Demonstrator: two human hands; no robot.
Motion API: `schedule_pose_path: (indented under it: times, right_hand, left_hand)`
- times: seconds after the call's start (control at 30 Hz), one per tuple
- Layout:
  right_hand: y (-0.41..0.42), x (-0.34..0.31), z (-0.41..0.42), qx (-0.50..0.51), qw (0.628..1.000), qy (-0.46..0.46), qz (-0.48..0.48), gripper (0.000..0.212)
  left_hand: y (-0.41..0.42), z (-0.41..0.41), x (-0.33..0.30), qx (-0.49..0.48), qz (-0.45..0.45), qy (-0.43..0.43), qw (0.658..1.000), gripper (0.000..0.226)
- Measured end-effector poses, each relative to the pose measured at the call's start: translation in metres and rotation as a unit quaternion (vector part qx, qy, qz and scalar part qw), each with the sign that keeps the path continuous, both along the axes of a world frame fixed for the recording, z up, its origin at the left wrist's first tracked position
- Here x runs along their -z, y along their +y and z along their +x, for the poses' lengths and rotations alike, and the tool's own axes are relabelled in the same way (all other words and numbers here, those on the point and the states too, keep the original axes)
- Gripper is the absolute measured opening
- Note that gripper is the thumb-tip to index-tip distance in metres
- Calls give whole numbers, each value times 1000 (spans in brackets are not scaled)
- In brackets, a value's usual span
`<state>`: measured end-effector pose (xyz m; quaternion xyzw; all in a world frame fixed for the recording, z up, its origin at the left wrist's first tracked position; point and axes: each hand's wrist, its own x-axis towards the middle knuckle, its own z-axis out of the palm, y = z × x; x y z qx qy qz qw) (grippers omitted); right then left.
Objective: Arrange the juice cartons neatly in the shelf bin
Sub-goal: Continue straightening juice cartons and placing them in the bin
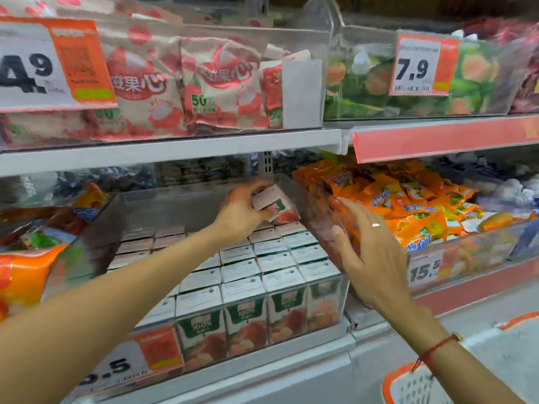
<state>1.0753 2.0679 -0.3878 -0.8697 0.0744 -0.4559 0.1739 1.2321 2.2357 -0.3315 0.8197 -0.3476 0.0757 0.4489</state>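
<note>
Left hand [237, 212] gripped one juice carton [274, 207], tilted, above the back rows of the clear shelf bin [344, 282]. Remaining cartons [248, 284] stood upright in tight rows inside the bin. Right hand [370, 255] lay flat, fingers straight, against the bin's right wall, holding nothing. Orange snack packets [408, 205] filled the neighbouring bin.

Juice cartons [256, 269] in clear shelf bin [326, 217]

Small white-topped cartons, green band and red-orange fruit print, standing upright in tight rows filling the bin front to back. One loose carton [272, 204], tilted, raised above the rear rows near the bin's right wall.
</note>
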Motion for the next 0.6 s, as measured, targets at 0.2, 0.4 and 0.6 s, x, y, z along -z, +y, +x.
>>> schedule_pose_path:
  times: [0.2,0.4,0.6]
  right_hand:
    - [1,4,2,26,999,-23,-12,50]
    - [1,4,2,30,999,-28,-18,48]
    - [1,5,3,35,999,-25,-20,48]
  left_hand:
    - [-16,15,-20,28,172,-40,984,58]
    - [-34,19,-8,32,228,-22,973,55]
    - [-28,23,10,39,213,3,976,26]
